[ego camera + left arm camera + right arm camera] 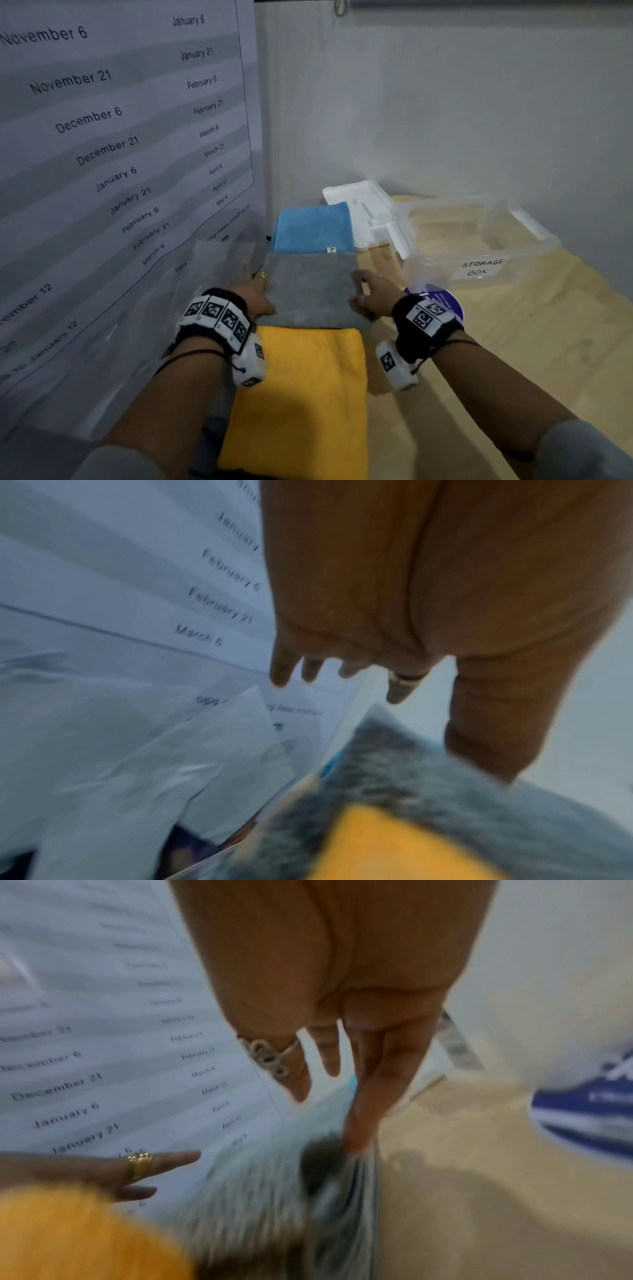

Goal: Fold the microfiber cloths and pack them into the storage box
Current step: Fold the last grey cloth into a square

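Biggest thing here is the wall poster (113,137) off to the left of the left hand, one sheet printed with rows of dates, with some crinkly clear plastic (137,308) lying below it. Then there's one wooden table (513,359), pale and smooth, running under and to the right of both hands. Three microfiber cloths, all fuzzy and folded into rectangles: the yellow cloth (301,394) sits nearest the body between the two forearms, the grey cloth (310,291) is right between the hands and overlaps the yellow one's far edge, and the blue cloth (311,228) lies just past the fingertips, tucked partly under the grey. One clear plastic storage box (479,240) with a handwritten label stands beyond and to the right of the right hand, nothing in it that I can make out, and its one white lid (363,209) lies flat just left of it. The left hand (251,291) is flat against the grey cloth's left edge, fingers straight and spread, ring on. The right hand (371,293) pinches the grey cloth's right edge, fingers curled over it. A round purple sticker (445,301) peeks out behind the right wrist.
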Tool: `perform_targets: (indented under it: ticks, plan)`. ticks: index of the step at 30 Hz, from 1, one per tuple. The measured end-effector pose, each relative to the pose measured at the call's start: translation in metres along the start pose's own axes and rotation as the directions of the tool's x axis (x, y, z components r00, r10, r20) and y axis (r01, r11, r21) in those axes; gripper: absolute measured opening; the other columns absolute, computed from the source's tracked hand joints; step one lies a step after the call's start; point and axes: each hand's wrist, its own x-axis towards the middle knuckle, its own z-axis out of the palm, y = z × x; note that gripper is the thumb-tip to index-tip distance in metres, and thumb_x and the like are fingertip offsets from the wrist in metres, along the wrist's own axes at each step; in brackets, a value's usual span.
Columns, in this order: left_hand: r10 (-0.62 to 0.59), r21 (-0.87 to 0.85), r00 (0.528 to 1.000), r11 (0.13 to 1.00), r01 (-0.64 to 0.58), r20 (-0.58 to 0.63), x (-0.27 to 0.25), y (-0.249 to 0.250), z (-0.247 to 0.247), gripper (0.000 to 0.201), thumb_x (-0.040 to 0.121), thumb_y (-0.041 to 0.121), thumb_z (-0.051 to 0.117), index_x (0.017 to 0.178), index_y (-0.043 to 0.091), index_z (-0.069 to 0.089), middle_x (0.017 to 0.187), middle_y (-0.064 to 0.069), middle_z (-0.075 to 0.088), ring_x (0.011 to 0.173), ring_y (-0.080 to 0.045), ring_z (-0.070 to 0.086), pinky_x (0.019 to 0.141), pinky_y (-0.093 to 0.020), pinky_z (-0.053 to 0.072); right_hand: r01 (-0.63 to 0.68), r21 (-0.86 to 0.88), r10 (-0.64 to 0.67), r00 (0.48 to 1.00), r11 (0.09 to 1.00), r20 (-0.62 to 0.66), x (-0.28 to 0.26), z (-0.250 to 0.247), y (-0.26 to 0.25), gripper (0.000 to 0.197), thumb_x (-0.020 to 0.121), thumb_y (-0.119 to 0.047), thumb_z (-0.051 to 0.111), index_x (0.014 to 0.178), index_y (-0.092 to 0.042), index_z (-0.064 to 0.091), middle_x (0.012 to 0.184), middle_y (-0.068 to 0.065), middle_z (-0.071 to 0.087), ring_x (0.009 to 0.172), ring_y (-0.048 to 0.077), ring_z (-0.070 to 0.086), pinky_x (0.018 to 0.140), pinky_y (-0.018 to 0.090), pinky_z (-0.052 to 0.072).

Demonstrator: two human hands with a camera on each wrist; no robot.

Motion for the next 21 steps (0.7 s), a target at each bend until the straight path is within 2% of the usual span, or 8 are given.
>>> perform_targets:
  ticks: [3, 5, 7, 9, 12, 16, 19, 21]
  plan:
    - [0.069, -0.031, 0.989, 0.997, -0.074, -0.129, -0.004, 0.009, 0.006, 0.092, 0.085, 0.047, 0.058, 0.149, 0.033, -0.007, 0.153, -0.006, -0.031, 0.142, -0.038, -0.018, 0.117, -0.053, 0.005, 0.11, -0.069, -0.129, 0.872, 0.992, -0.472, -0.001, -0.029, 0.015, 0.039, 0.088, -0.006, 0.052, 0.127, -0.008, 0.053, 0.129, 0.015, 0.052, 0.112, 0.034, 0.055, 0.092, 0.036, 0.043]
    - [0.151, 0.002, 0.978, 0.988, -0.152, -0.145, -0.018, 0.027, 0.016, 0.081, 0.087, 0.054, 0.05, 0.149, 0.037, 0.0, 0.154, -0.004, -0.028, 0.141, -0.037, -0.022, 0.116, -0.056, 0.002, 0.076, -0.178, -0.171, 0.777, 0.981, -0.606, 0.001, -0.055, 0.027, 0.039, 0.087, -0.01, 0.054, 0.126, -0.006, 0.053, 0.134, 0.016, 0.048, 0.123, 0.034, 0.045, 0.102, 0.036, 0.035]
    - [0.21, 0.064, 0.973, 0.977, -0.204, -0.1, -0.038, 0.05, 0.034, 0.072, 0.089, 0.059, 0.045, 0.148, 0.04, 0.009, 0.156, -0.002, -0.023, 0.142, -0.038, -0.018, 0.115, -0.057, 0.003, -0.089, -0.32, -0.091, 0.859, 0.943, -0.505, 0.001, -0.071, 0.037, 0.055, 0.09, -0.029, 0.054, 0.139, -0.011, 0.038, 0.146, 0.012, 0.037, 0.137, 0.031, 0.029, 0.112, 0.044, 0.023]
    - [0.203, 0.11, 0.978, 0.974, -0.197, -0.041, -0.061, 0.071, 0.059, 0.071, 0.088, 0.062, 0.043, 0.147, 0.042, 0.01, 0.156, 0.0, -0.022, 0.142, -0.039, -0.016, 0.112, -0.061, 0.005, -0.222, -0.41, 0.07, 0.933, 0.885, -0.353, 0.002, -0.073, 0.045, 0.066, 0.091, -0.046, 0.048, 0.145, -0.016, 0.024, 0.137, 0.01, 0.049, 0.134, 0.027, 0.037, 0.114, 0.055, 0.011]
    - [0.113, 0.079, 0.993, 0.99, -0.115, 0.024, -0.083, 0.089, 0.098, 0.085, 0.085, 0.065, 0.046, 0.147, 0.041, -0.007, 0.155, 0.0, -0.027, 0.142, -0.041, -0.018, 0.108, -0.068, 0.012, -0.268, -0.393, 0.141, 0.936, 0.879, -0.323, -0.003, -0.07, 0.049, 0.056, 0.089, -0.057, 0.045, 0.126, -0.014, 0.045, 0.106, 0.007, 0.065, 0.109, 0.026, 0.058, 0.112, 0.059, 0.008]
    - [0.016, 0.009, 1.0, 1.0, -0.016, 0.003, -0.081, 0.091, 0.14, 0.106, 0.08, 0.069, 0.049, 0.126, 0.038, -0.042, 0.146, -0.009, -0.043, 0.137, -0.047, -0.025, 0.106, -0.07, 0.013, -0.317, -0.411, 0.188, 0.927, 0.855, -0.325, -0.039, -0.061, 0.05, 0.043, 0.089, -0.058, 0.044, 0.087, -0.017, 0.054, 0.084, 0.002, 0.061, 0.1, 0.026, 0.06, 0.111, 0.062, 0.005]
    - [-0.036, -0.006, 0.998, 0.999, 0.035, -0.048, -0.081, 0.091, 0.161, 0.109, 0.08, 0.071, 0.046, 0.131, 0.031, -0.042, 0.146, -0.011, -0.042, 0.136, -0.043, -0.03, 0.106, -0.071, 0.01, -0.316, -0.399, 0.193, 0.928, 0.861, -0.317, -0.079, -0.049, 0.055, 0.034, 0.09, -0.053, 0.045, 0.089, -0.019, 0.052, 0.085, 0.0, 0.058, 0.108, 0.027, 0.055, 0.108, 0.068, 0.003]
    - [-0.048, -0.007, 0.997, 0.999, 0.047, -0.068, -0.085, 0.092, 0.17, 0.105, 0.081, 0.072, 0.045, 0.137, 0.033, -0.035, 0.147, -0.007, -0.042, 0.137, -0.041, -0.03, 0.104, -0.072, 0.009, -0.286, -0.371, 0.18, 0.938, 0.883, -0.295, -0.107, -0.042, 0.061, 0.038, 0.088, -0.056, 0.045, 0.108, -0.026, 0.056, 0.097, 0.0, 0.063, 0.115, 0.026, 0.051, 0.107, 0.069, 0.006]
